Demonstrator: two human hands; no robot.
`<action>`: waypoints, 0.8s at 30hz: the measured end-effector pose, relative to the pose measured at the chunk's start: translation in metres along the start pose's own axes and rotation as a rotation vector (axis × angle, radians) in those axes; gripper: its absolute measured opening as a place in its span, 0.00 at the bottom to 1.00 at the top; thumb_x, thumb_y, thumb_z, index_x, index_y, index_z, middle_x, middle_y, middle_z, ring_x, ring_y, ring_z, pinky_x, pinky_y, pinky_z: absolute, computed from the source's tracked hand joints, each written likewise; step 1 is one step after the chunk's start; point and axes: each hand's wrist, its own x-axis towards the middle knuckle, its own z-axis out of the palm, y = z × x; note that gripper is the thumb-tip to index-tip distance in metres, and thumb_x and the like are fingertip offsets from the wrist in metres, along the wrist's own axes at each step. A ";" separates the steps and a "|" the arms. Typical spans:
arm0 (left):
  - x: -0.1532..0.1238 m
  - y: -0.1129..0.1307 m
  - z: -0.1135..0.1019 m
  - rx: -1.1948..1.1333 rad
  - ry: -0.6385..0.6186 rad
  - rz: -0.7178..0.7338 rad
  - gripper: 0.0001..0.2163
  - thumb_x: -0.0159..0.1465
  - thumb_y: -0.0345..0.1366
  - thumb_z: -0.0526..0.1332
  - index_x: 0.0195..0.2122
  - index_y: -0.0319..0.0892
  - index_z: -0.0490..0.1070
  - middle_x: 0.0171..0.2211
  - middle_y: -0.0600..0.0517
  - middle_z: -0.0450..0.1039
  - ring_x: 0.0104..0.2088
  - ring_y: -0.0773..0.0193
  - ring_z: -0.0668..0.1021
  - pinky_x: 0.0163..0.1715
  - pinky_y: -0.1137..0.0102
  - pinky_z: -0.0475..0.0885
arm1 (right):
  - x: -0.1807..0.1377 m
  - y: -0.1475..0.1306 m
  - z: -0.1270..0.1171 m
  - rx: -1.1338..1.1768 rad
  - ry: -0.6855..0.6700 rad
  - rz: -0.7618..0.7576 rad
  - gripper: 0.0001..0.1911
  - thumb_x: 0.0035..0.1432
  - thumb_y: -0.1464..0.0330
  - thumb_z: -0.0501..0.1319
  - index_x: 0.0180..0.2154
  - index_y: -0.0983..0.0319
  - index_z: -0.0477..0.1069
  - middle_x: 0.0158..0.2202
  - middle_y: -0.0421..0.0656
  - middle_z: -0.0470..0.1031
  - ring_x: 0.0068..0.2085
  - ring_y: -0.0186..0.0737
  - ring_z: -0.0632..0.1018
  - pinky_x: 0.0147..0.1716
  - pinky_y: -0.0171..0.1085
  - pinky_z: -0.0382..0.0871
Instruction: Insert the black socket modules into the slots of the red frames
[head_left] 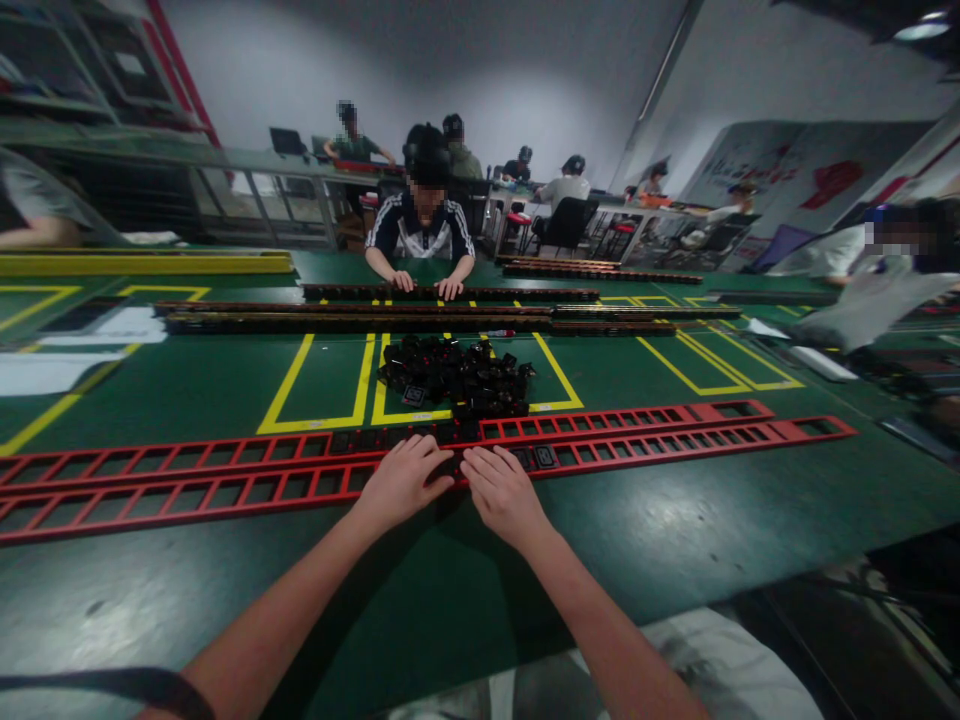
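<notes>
Two long red slotted frames lie side by side across the green table in front of me. My left hand rests over the nearer frame, its thumb and fingers bent around a black socket piece. Close on its right, my right hand has its fingers pressed together on the same frame. What lies under those fingertips is hidden. Right of it, a black socket sits in a slot. More black pieces fill slots of the farther frame behind my hands. A pile of loose black sockets lies just beyond.
Yellow tape marks rectangles on the table. Long dark strips lie across its middle, with a co-worker behind them, both hands on one strip. Another person leans in at the right. White sheets lie left.
</notes>
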 end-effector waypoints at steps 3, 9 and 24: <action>0.000 -0.001 0.001 0.000 0.003 0.002 0.15 0.67 0.40 0.62 0.54 0.45 0.72 0.42 0.49 0.71 0.43 0.58 0.73 0.44 0.61 0.70 | -0.001 0.001 0.001 0.005 0.009 -0.009 0.24 0.63 0.77 0.55 0.57 0.57 0.74 0.57 0.46 0.76 0.59 0.46 0.75 0.62 0.54 0.66; -0.001 0.003 -0.002 -0.009 0.012 0.004 0.14 0.69 0.39 0.59 0.53 0.45 0.73 0.42 0.48 0.72 0.43 0.57 0.73 0.44 0.60 0.70 | -0.002 -0.002 0.003 -0.017 0.020 -0.008 0.23 0.62 0.76 0.56 0.57 0.60 0.73 0.59 0.49 0.75 0.60 0.47 0.74 0.61 0.53 0.67; 0.002 0.005 -0.006 -0.032 0.019 -0.058 0.11 0.65 0.36 0.64 0.48 0.46 0.77 0.40 0.49 0.77 0.43 0.57 0.75 0.43 0.62 0.73 | -0.003 -0.002 0.004 -0.042 0.035 0.120 0.20 0.64 0.72 0.58 0.56 0.61 0.72 0.59 0.50 0.74 0.60 0.50 0.72 0.61 0.53 0.64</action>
